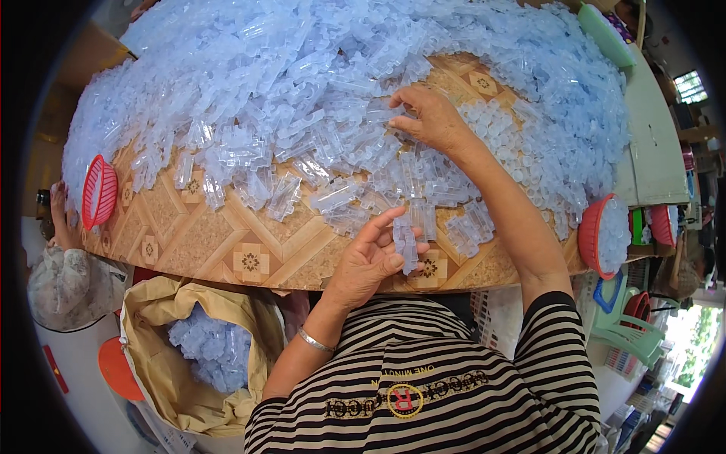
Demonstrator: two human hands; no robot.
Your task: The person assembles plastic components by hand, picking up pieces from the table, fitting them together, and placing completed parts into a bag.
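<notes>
My left hand (364, 261) is near the table's front edge, palm up, its fingers and thumb closed on a clear plastic piece (405, 244), narrow and box-like. Over the near part of the heap, my right hand (432, 119) hangs with thumb and forefinger apart; nothing shows between them. Below it lie loose clear plastic pieces (412, 172) of much the same look. The heap of bluish, see-through plastic parts (265, 68) covers most of the table (219, 240). Small round clear pieces (503, 144) lie to the right of my right forearm.
A red basket (100, 193) stands at the table's left edge, another red basket (599, 234) of clear parts at the right. Left of my lap, an open brown paper sack (144, 318) holds bluish parts. Another person's arm (64, 227) shows at far left; a green chair (631, 329) stands right.
</notes>
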